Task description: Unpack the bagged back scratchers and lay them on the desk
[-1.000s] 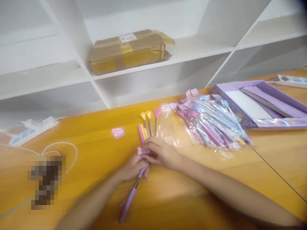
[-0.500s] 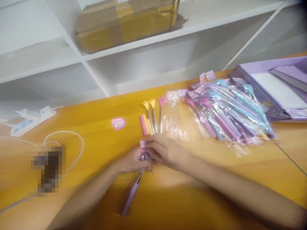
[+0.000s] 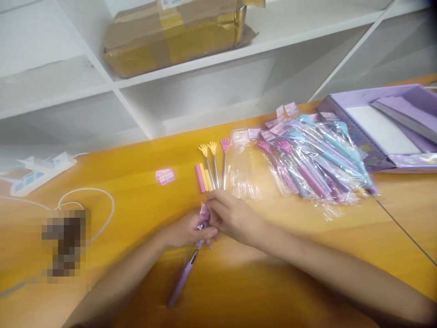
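My left hand (image 3: 184,229) is closed around the upper end of a purple back scratcher (image 3: 180,283) that looks to be in a clear bag; its handle slants down toward me. A small pink label card (image 3: 204,211) sticks up above that grip. Pinched fingers of my right hand (image 3: 239,218) press at the card's right edge, partly hiding it. Just beyond the hands lie two yellow back scratchers (image 3: 214,159) and a pink back scratcher (image 3: 225,159) with metal rods. Loose pink and yellow handle tubes (image 3: 202,177) lie beside them.
Bagged back scratchers (image 3: 314,159) form a pile at right, before a purple box (image 3: 358,98). Clear bags (image 3: 244,173) lie left of the pile. Pink cards (image 3: 165,176), a white power strip (image 3: 44,173) and a cable (image 3: 113,205) are at left. Shelves (image 3: 205,64) hold a carton (image 3: 174,41).
The view has shifted slightly, so most things sit a little further left. The label card is tilted more under my right fingers. Both hands keep their hold.
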The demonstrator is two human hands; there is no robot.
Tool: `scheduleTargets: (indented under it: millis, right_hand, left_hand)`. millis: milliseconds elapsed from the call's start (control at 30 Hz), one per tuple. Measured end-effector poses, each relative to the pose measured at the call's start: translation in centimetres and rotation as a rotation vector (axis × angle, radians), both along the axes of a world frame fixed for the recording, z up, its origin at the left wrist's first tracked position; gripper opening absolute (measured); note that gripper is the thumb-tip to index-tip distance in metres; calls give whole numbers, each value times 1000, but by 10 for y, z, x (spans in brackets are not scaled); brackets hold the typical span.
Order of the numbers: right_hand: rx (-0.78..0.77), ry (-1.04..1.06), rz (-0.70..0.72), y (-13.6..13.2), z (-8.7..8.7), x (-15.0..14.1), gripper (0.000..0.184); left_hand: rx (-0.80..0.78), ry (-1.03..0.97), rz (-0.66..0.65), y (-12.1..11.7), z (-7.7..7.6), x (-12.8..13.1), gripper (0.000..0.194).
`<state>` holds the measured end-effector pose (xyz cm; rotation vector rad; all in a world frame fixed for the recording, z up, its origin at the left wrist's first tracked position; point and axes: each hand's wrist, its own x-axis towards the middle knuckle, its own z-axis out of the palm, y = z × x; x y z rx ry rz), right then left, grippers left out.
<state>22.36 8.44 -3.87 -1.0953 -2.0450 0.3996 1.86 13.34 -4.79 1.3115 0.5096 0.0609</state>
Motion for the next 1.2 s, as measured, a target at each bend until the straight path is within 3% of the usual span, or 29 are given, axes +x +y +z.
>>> scheduleTargets:
  millis: [167, 367, 567, 700, 933, 1033, 1100, 1200]
  right_hand:
    - [-203, 247, -88, 11, 9, 16, 18]
    - [-216, 273, 102, 25, 16, 34, 25]
    - [-278, 128, 197, 24, 22, 40, 22]
    - [-279, 125, 150, 22, 24, 37, 21]
    - [-441, 377, 115, 25, 21, 33, 18]
    - [-327, 308, 142, 25, 20, 32, 10]
    - [-201, 234, 149, 25, 21, 32, 17]
    - [-224, 189, 175, 24, 26, 33, 20]
  left_hand:
    - [-196, -40, 0, 4, -1, -3, 54]
    - [-332, -120, 51, 6, -5, -3, 50]
    - [-357, -126, 46, 6, -6, -4, 49]
    - [-316, -81, 43, 5, -3, -3, 45]
    - [-311, -83, 61, 4, -3, -3, 55]
    - [-290, -101, 94, 2, -5, -3, 58]
    - [-282, -104, 120, 1, -6, -3, 58]
    - [-273, -88, 139, 1, -7, -3, 56]
